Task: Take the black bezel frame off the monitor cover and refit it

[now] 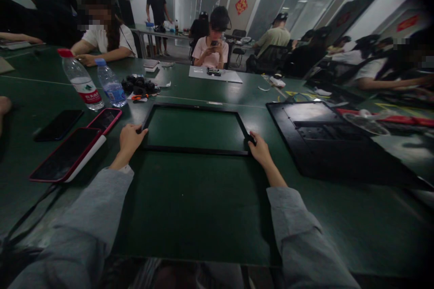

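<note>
The black screen bezel [200, 150] is at the centre of the frame, over the green tabletop [203, 207]. Its long axis runs left to right across the view, tipping slightly down to the right; its short sides face the two hands. Whether it rests on the surface or is held just clear of it cannot be told.

The left hand [131, 141] is at the bezel's left side bar, with the fingers pinching it. The right hand [260, 149] pinches the right side bar, low down near the corner. The bezel therefore lies directly between the two sets of fingers (neither hand is nearer; both are in contact), and its opening shows bare tabletop.

At the right of the frame lies a black casing panel [325, 144], apart from the right hand. At the left, beside the left hand, are a pink-edged smartphone [68, 153] and, beyond it, a red-capped bottle [83, 83] standing upright.
</note>
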The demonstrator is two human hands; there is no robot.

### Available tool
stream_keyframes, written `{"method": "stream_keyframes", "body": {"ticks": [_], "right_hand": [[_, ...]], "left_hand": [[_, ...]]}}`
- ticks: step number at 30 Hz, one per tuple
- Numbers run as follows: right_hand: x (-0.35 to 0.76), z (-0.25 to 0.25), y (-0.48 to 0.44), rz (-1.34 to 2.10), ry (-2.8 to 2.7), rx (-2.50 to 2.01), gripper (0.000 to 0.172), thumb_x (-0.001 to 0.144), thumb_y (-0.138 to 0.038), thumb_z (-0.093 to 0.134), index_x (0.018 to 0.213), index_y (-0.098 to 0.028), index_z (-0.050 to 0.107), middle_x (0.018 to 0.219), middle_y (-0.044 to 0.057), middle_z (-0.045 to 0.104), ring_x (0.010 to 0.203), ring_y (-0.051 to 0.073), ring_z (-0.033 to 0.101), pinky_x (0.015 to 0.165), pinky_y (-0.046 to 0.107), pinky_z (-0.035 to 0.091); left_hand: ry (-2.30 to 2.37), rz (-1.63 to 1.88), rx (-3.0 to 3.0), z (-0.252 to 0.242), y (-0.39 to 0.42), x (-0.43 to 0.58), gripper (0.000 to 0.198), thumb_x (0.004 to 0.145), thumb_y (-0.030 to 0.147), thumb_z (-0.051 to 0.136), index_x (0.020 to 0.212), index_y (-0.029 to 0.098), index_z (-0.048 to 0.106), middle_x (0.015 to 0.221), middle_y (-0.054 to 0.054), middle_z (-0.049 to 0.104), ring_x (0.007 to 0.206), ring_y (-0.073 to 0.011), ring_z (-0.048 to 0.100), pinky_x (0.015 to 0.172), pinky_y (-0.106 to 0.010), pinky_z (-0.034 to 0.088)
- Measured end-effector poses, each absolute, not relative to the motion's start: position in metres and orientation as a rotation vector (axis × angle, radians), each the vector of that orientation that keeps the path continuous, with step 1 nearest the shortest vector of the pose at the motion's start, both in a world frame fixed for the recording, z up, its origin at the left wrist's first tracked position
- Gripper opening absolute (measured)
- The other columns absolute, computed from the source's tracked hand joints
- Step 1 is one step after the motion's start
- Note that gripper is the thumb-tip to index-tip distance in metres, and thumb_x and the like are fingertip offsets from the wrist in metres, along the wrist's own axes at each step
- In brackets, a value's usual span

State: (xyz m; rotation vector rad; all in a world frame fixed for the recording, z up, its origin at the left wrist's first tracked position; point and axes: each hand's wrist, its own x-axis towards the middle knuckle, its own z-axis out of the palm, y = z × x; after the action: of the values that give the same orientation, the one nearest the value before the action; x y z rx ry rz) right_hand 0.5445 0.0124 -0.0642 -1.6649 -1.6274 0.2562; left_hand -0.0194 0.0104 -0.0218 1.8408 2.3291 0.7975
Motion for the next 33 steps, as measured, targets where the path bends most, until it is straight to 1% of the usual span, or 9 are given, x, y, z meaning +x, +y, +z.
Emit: {"method": "stream_keyframes", "body": {"ticks": [6, 10, 16, 21, 23, 25, 29, 31, 33], "right_hand": [[0.544, -0.064, 0.011, 0.221, -1.629, -1.650, 0.057, 0.085, -0.023, 0.056, 0.141, -0.016, 0.064, 0.139, 0.017, 0.070, 0.134, 0.033, 0.064, 0.120, 0.056, 0.046], [0.542, -0.061, 0.011, 0.189, -1.591, -1.661, 0.058, 0.082, -0.024, 0.057, 0.139, -0.014, 0.066, 0.135, 0.018, 0.071, 0.128, 0.033, 0.066, 0.116, 0.055, 0.049], [0.541, -0.056, 0.008, 0.107, -1.518, -1.687, 0.056, 0.079, -0.026, 0.060, 0.133, -0.014, 0.069, 0.115, 0.017, 0.076, 0.114, 0.033, 0.068, 0.111, 0.057, 0.051], [0.536, -0.053, 0.005, 0.172, -1.545, -1.669, 0.057, 0.082, -0.030, 0.059, 0.137, -0.016, 0.067, 0.128, 0.018, 0.072, 0.125, 0.033, 0.064, 0.114, 0.058, 0.049], [0.534, -0.051, 0.005, 0.152, -1.559, -1.665, 0.056, 0.084, -0.031, 0.058, 0.136, -0.015, 0.067, 0.134, 0.020, 0.069, 0.131, 0.034, 0.060, 0.118, 0.058, 0.044], [0.532, -0.047, 0.004, 0.112, -1.518, -1.664, 0.053, 0.086, -0.032, 0.056, 0.135, -0.015, 0.067, 0.133, 0.021, 0.070, 0.130, 0.034, 0.061, 0.119, 0.059, 0.042], [0.536, -0.037, -0.003, 0.064, -1.342, -1.644, 0.052, 0.091, -0.038, 0.054, 0.133, -0.012, 0.066, 0.112, 0.018, 0.075, 0.107, 0.030, 0.068, 0.106, 0.055, 0.050], [0.539, -0.033, -0.009, 0.057, -1.253, -1.627, 0.053, 0.094, -0.042, 0.053, 0.134, -0.011, 0.067, 0.094, 0.013, 0.076, 0.087, 0.026, 0.069, 0.096, 0.049, 0.054], [0.543, -0.028, -0.014, 0.038, -1.162, -1.634, 0.053, 0.097, -0.046, 0.052, 0.132, -0.011, 0.069, 0.074, 0.006, 0.070, 0.068, 0.023, 0.064, 0.087, 0.045, 0.055]], "left_hand": [[2.348, 0.785, 1.857, -0.020, 0.009, -0.018, 0.047, 0.097, 0.047, 0.056, 0.124, 0.016, 0.079, 0.126, -0.019, 0.072, 0.116, -0.0362, 0.065, 0.100, -0.047, 0.052], [2.335, 0.764, 1.858, -0.018, 0.009, -0.015, 0.050, 0.098, 0.045, 0.052, 0.131, 0.015, 0.077, 0.128, -0.019, 0.073, 0.118, -0.0347, 0.065, 0.100, -0.044, 0.052], [2.204, 0.868, 1.834, -0.011, 0.007, -0.007, 0.053, 0.098, 0.042, 0.055, 0.140, 0.016, 0.072, 0.131, -0.017, 0.074, 0.116, -0.0331, 0.069, 0.101, -0.043, 0.052], [2.074, 0.962, 1.839, -0.006, 0.004, 0.001, 0.054, 0.097, 0.039, 0.059, 0.146, 0.016, 0.066, 0.145, -0.016, 0.068, 0.128, -0.0320, 0.064, 0.110, -0.044, 0.048], [2.061, 0.982, 1.884, -0.004, 0.003, 0.004, 0.057, 0.098, 0.040, 0.060, 0.150, 0.017, 0.062, 0.152, -0.017, 0.062, 0.137, -0.0329, 0.058, 0.115, -0.046, 0.045], [2.059, 0.969, 1.953, -0.003, 0.001, 0.007, 0.058, 0.098, 0.045, 0.061, 0.151, 0.021, 0.061, 0.157, -0.016, 0.058, 0.144, -0.0354, 0.051, 0.118, -0.052, 0.041], [1.967, 0.761, 2.106, 0.002, -0.007, 0.013, 0.058, 0.096, 0.057, 0.064, 0.147, 0.029, 0.065, 0.159, -0.012, 0.056, 0.149, -0.0410, 0.041, 0.117, -0.066, 0.035], [1.867, 0.616, 2.178, 0.005, -0.012, 0.016, 0.063, 0.092, 0.062, 0.068, 0.147, 0.031, 0.065, 0.160, -0.012, 0.055, 0.150, -0.0422, 0.039, 0.117, -0.068, 0.032], [1.785, 0.515, 2.227, 0.006, -0.015, 0.018, 0.069, 0.087, 0.065, 0.073, 0.147, 0.033, 0.065, 0.160, -0.013, 0.055, 0.149, -0.0430, 0.039, 0.117, -0.067, 0.032]]}}
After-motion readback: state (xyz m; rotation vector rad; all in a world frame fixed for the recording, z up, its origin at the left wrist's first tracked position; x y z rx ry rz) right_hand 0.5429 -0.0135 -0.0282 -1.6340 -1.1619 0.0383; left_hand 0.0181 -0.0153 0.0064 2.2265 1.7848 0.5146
